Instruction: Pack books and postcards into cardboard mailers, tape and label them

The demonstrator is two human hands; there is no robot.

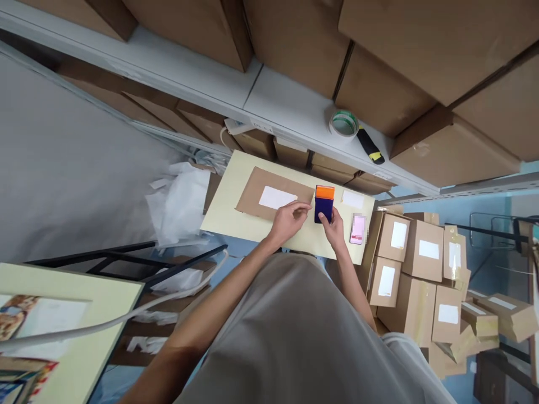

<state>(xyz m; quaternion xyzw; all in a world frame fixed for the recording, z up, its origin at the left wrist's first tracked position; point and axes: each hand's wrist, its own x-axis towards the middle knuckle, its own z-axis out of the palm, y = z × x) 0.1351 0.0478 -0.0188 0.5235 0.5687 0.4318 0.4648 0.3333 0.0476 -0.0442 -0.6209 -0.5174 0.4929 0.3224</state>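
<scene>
Both my arms reach forward, hands close together.
My left hand (288, 221) curls loosely, fingertips down; my right hand (334, 227) is closed in a grip.

The pale yellow tabletop (227, 221) bears a flat brown envelope (252, 193) with a white label (277, 197), a blue-and-orange box (324, 203), another white label (352, 199), and what seems a pink phone (357, 229), blurred.

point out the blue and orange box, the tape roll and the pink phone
blue and orange box (324, 209), head view, blue front face
tape roll (344, 123), head view, its rim
pink phone (357, 229), head view, middle of its face
</scene>
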